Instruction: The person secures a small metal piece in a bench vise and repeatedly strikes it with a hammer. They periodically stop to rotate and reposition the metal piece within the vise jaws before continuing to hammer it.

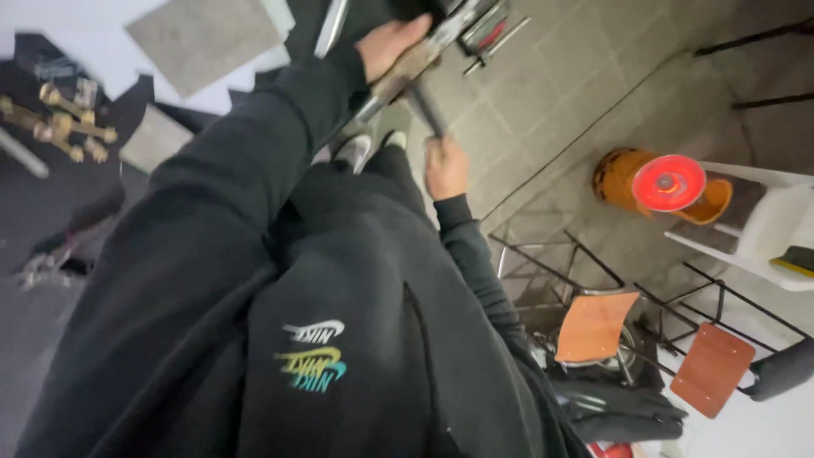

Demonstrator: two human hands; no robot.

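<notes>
Left arm in a black sleeve extends fully forward from the shoulder, the left hand [392, 44] closed, knuckles up, thumb side toward the right. Right arm, also black-sleeved, is bent at the elbow and reaches forward lower and shorter; the right hand [446, 167] is clenched in a fist, back of hand facing the camera.

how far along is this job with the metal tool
Nothing finished shows. In hand: the left hand grips a long worn grey metal tool, and the right hand holds its dark bar handle. Left: the grey square slab lies apart, untouched.
</notes>
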